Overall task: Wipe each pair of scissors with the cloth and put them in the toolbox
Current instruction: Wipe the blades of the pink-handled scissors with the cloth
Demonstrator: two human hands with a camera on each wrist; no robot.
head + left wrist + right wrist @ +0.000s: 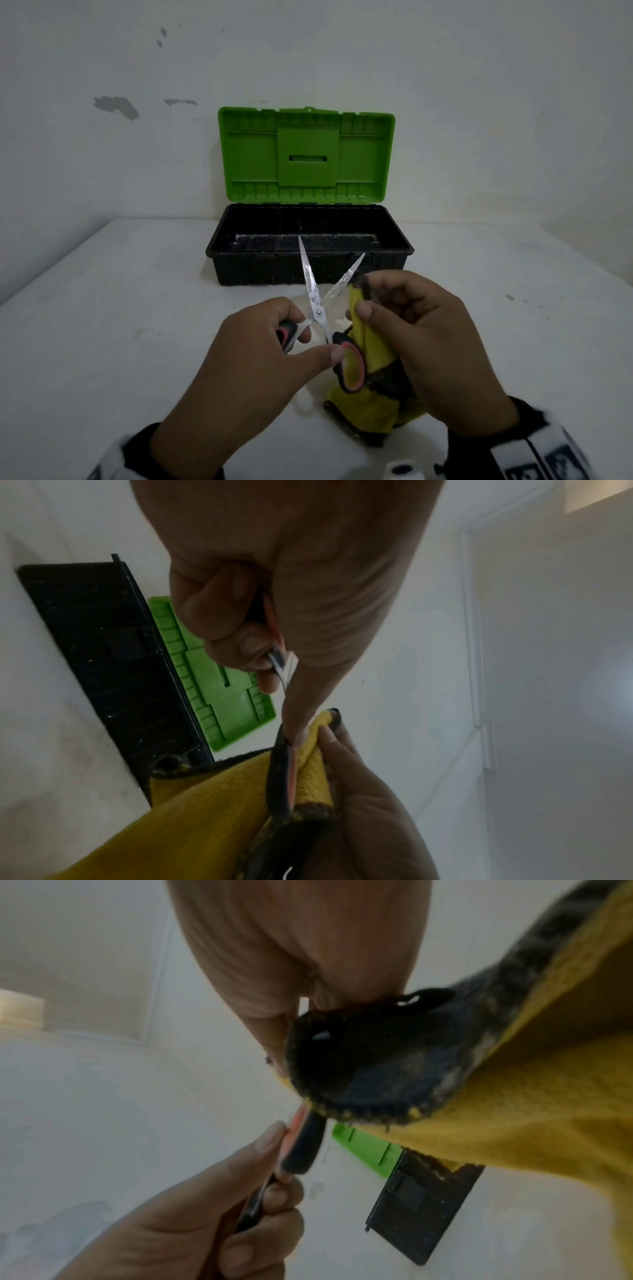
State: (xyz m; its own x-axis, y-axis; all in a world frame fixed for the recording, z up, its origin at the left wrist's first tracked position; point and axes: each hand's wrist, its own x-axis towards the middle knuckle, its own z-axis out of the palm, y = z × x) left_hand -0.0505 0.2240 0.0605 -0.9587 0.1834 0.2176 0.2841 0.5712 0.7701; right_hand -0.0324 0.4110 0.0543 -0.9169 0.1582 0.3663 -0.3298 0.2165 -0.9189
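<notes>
A pair of scissors (pixel 317 301) with black and red handles is held up over the table, its blades spread apart and pointing toward the toolbox. My left hand (pixel 270 346) grips the left handle, thumb against the right handle (pixel 284 775). My right hand (pixel 407 329) pinches a yellow cloth (pixel 370 363) with a dark border against the right blade. The cloth (pixel 205 813) hangs down below the hand to the table. The toolbox (pixel 308 263) stands behind, black with its green lid (pixel 306 156) raised; its inside looks empty.
A white table (pixel 120 308) stands against a white wall with patches of flaked paint. A small white object (pixel 406 471) shows at the bottom edge of the head view. No other scissors are in view.
</notes>
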